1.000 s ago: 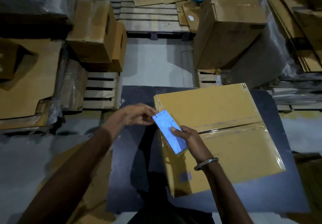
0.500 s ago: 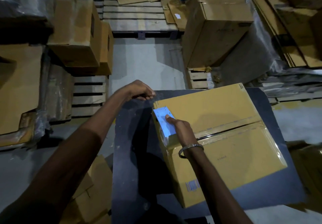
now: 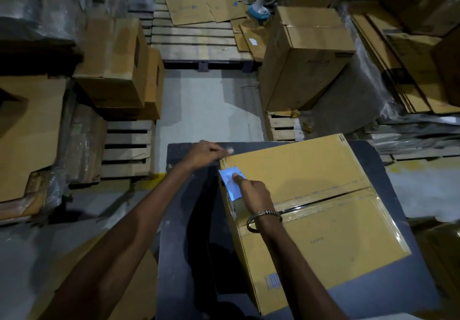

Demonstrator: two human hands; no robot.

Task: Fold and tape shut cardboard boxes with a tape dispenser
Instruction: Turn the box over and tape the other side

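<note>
Since earlier frames, left hand [image 3: 204, 154] shifted to box [image 3: 311, 195] far-left corner, fingers curled, grip unclear; right hand [image 3: 251, 190] presses blue label [image 3: 230, 182] at box's left top edge, forefinger extended; box on dark table [image 3: 189, 232]; label's lower part hidden.

A single wide-angle head camera looked forward and steeply down from above the person's arms. It sat close over the dark surface [image 3: 189, 220], which filled the lower middle of the view. The concrete floor [image 3: 206, 105] ran away toward 12 o'clock, and straight lines bowed near the frame's edges.
</note>
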